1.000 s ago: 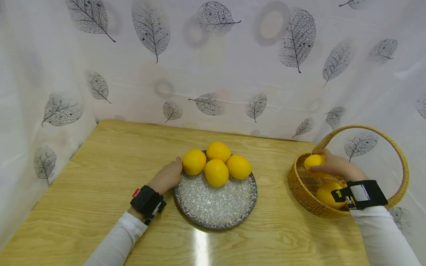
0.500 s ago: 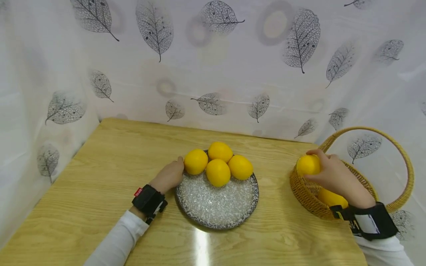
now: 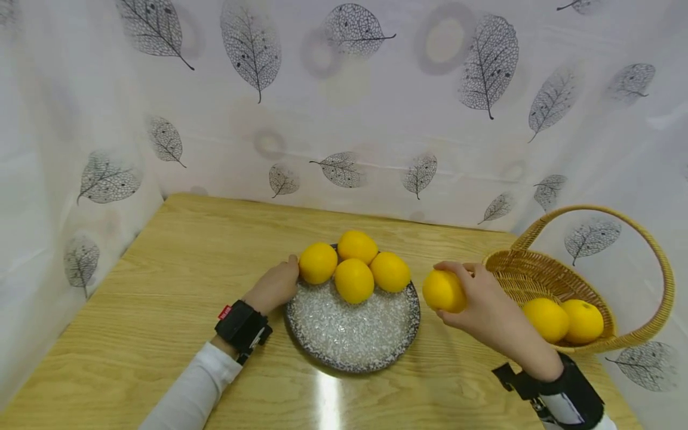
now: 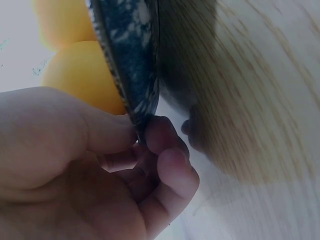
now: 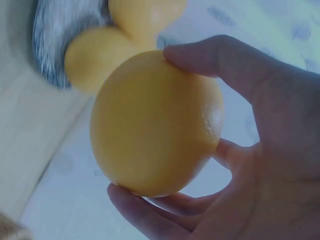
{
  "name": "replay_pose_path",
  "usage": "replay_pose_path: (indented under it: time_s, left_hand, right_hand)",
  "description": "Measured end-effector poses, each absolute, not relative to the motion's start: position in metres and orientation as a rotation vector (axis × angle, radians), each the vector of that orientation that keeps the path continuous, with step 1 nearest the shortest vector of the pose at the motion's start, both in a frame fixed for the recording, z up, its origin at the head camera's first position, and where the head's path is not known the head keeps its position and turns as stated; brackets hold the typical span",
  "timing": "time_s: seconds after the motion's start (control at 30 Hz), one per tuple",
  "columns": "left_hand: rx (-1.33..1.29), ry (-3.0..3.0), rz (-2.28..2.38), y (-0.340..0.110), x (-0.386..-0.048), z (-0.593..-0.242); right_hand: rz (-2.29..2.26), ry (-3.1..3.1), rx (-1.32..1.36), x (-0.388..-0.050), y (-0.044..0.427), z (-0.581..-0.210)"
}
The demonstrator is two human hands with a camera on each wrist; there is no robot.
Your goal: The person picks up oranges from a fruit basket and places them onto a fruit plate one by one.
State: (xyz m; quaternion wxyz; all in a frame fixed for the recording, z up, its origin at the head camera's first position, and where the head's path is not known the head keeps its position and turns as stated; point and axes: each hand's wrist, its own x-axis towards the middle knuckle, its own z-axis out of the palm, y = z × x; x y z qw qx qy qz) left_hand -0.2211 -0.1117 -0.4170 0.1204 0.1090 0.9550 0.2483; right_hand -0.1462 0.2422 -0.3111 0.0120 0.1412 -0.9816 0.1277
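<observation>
A round speckled grey plate (image 3: 352, 334) with a dark rim lies mid-table. Several oranges (image 3: 355, 280) are grouped on its far half. My left hand (image 3: 273, 285) grips the plate's left edge; in the left wrist view, thumb and fingertips pinch the rim (image 4: 125, 65). Between the plate and the basket, my right hand (image 3: 491, 316) holds one orange (image 3: 442, 291) just off the plate's right side. The right wrist view has that orange (image 5: 155, 125) between thumb and fingers. On the right stands a wicker basket (image 3: 521, 269) with two oranges (image 3: 564, 321) in it.
The basket's tall arched handle (image 3: 658, 263) rises at the right edge of the wooden table (image 3: 215, 239). A leaf-patterned white curtain (image 3: 349, 89) hangs behind the table and along its sides.
My right hand has lifted an orange out of the basket and carried it left towards the plate. The basket's two remaining oranges now show. My left hand has stayed at the plate's edge.
</observation>
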Motion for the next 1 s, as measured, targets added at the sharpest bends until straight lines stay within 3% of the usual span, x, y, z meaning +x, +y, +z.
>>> replay_pose_path:
  time_s: [0.4,1.0]
  left_hand:
    - [0.315,2.783,0.738,-0.113,-0.223,-0.419]
    - [0.303,2.782,0.712,-0.110,-0.223,-0.417]
  right_hand:
    - [0.489,-3.040,0.552,-0.136,0.199,-0.353]
    - [0.598,-3.059,0.563,-0.136,0.180,-0.382]
